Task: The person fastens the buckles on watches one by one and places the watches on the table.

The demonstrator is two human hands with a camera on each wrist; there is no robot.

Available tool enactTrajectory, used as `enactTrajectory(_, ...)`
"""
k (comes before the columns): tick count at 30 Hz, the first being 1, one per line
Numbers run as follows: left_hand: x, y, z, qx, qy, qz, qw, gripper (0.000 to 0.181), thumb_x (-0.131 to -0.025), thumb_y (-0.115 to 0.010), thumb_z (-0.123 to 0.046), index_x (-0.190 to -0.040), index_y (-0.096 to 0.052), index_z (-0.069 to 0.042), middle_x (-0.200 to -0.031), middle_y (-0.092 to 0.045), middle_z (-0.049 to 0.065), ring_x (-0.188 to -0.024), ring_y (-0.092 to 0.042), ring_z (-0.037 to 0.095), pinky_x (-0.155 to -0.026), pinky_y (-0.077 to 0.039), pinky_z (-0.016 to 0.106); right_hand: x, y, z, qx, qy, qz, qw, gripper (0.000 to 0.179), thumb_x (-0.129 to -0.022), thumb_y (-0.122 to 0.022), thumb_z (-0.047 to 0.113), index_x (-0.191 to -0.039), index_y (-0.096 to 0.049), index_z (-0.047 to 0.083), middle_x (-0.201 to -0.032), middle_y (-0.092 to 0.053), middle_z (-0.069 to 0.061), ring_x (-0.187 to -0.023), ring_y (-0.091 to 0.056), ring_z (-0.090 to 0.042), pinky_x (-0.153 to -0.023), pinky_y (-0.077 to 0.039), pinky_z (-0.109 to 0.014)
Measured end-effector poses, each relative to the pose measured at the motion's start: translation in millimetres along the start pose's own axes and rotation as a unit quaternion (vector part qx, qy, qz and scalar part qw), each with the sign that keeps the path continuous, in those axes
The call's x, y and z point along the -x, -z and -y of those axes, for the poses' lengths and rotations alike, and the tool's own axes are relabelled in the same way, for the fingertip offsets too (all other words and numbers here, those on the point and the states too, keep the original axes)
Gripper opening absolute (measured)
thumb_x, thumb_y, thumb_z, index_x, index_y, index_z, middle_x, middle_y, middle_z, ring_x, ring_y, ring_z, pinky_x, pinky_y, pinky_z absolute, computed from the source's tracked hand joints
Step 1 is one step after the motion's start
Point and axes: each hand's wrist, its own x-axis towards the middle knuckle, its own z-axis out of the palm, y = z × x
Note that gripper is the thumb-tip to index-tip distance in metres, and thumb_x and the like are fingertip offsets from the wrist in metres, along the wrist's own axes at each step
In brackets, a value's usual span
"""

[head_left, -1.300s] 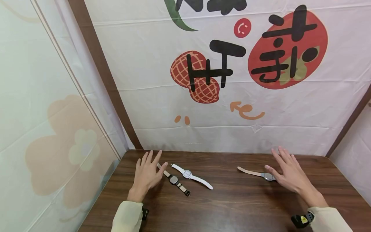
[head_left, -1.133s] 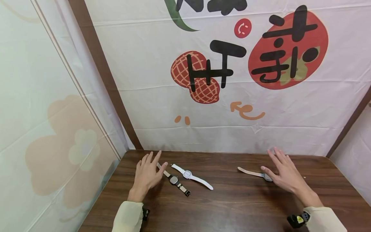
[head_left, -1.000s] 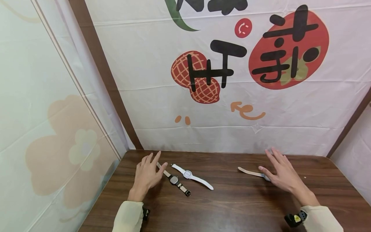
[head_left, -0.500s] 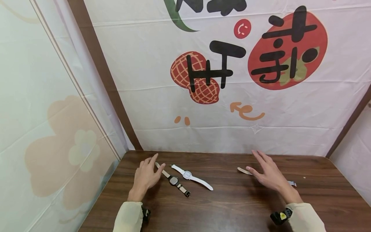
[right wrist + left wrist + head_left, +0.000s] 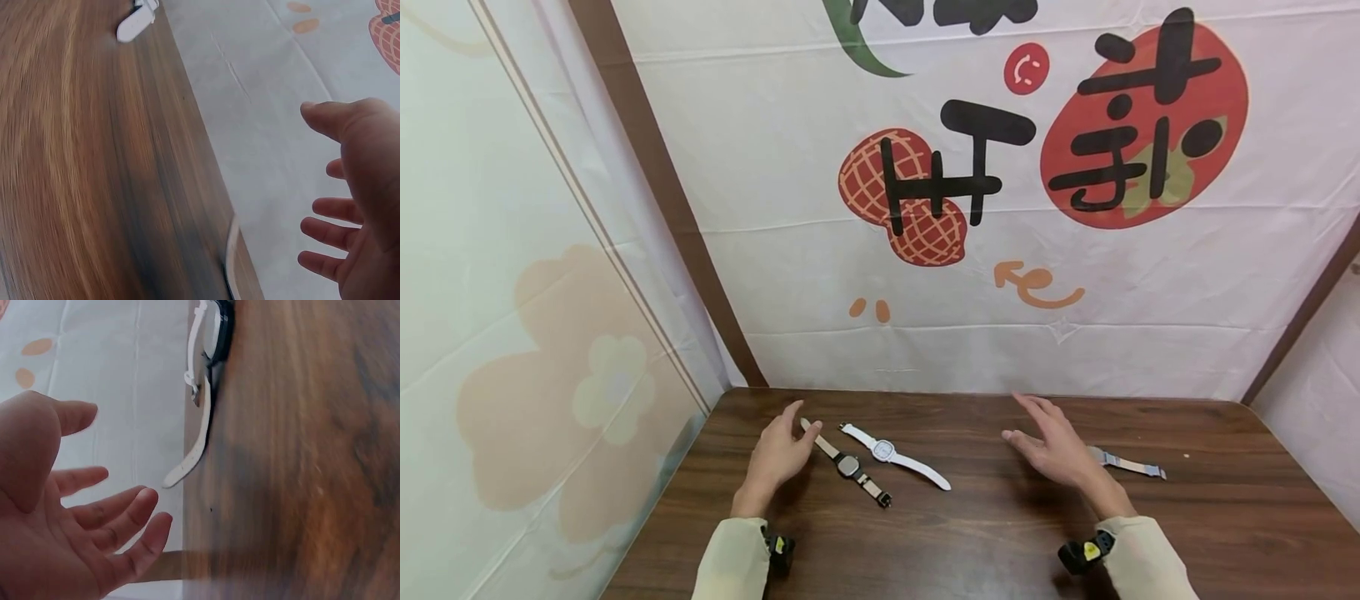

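Nothing is held by the left hand (image 5: pixel 775 455) or right hand (image 5: pixel 1054 448), both loosely spread; the round-cornered black-and-beige wristwatch (image 5: pixel 847 467), likely light and limp-strapped, is best pinched at its case (image 5: pixel 848 464).

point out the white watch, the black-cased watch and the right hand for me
white watch (image 5: pixel 883 451): head view, on its dial
black-cased watch (image 5: pixel 848 466): head view, on the middle of its case
right hand (image 5: pixel 1057 451): head view, on the back of the hand
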Motion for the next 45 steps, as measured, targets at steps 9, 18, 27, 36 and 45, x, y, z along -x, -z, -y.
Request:
enactTrajectory(9,-6.2,-5.1,-8.6,0.051,0.010,0.002,0.9986,0.050,-0.098,-0.061,-0.028,-0.140,-0.049,-0.003,-0.114,-0.064,0.020,-0.095,-0.061,0.030,-0.082,-0.049,0.047,-8.4,-23,13,-0.039,0.012,0.005,0.9992,0.056,-0.096,-0.066,0.033,-0.142,-0.051,0.005,-0.130,-0.058,-0.019,-0.111,-0.060,-0.038,-0.088,-0.053,-0.051)
enactTrajectory(18,-8.1,-14.5,-17.1,0.104,0.044,0.013,0.9935,0.039,-0.098,-0.061,-0.023,-0.129,-0.059,0.001,-0.108,-0.070,0.017,-0.103,-0.064,0.033,-0.086,-0.051,0.049,-11.5,-44,20,-0.065,0.000,0.012,0.9978,0.045,-0.094,-0.069,0.025,-0.132,-0.060,0.003,-0.114,-0.067,-0.015,-0.098,-0.067,-0.026,-0.084,-0.055,-0.044)
enactTrajectory(27,-9.9,-29.3,-26.1,0.176,0.096,0.022,0.9795,0.035,-0.098,-0.060,-0.017,-0.126,-0.059,0.003,-0.105,-0.070,0.022,-0.073,-0.068,0.022,-0.061,-0.055,0.029,-15.7,-62,27,-0.084,-0.012,0.044,0.9954,0.037,-0.097,-0.065,0.029,-0.122,-0.066,0.003,-0.107,-0.072,-0.004,-0.094,-0.067,-0.019,-0.083,-0.054,-0.038)
enactTrajectory(36,-10.1,-41.1,-33.8,0.305,0.155,0.033,0.9392,0.034,-0.101,-0.054,-0.013,-0.127,-0.053,0.009,-0.109,-0.064,0.030,-0.073,-0.070,0.016,-0.065,-0.058,0.023,-20.7,-76,29,-0.196,-0.075,0.075,0.9749,0.031,-0.098,-0.062,0.026,-0.114,-0.069,0.000,-0.102,-0.072,-0.008,-0.090,-0.067,-0.022,-0.076,-0.054,-0.031)
enactTrajectory(45,-13.1,-47.4,-30.7,0.470,0.186,0.069,0.8599,0.045,-0.105,-0.043,-0.012,-0.139,-0.035,0.016,-0.122,-0.051,0.040,-0.082,-0.070,0.022,-0.077,-0.059,0.028,-22.5,-81,43,-0.354,-0.196,0.095,0.9094,0.029,-0.099,-0.055,0.013,-0.113,-0.062,-0.011,-0.096,-0.070,-0.016,-0.076,-0.065,-0.020,-0.063,-0.056,-0.032)
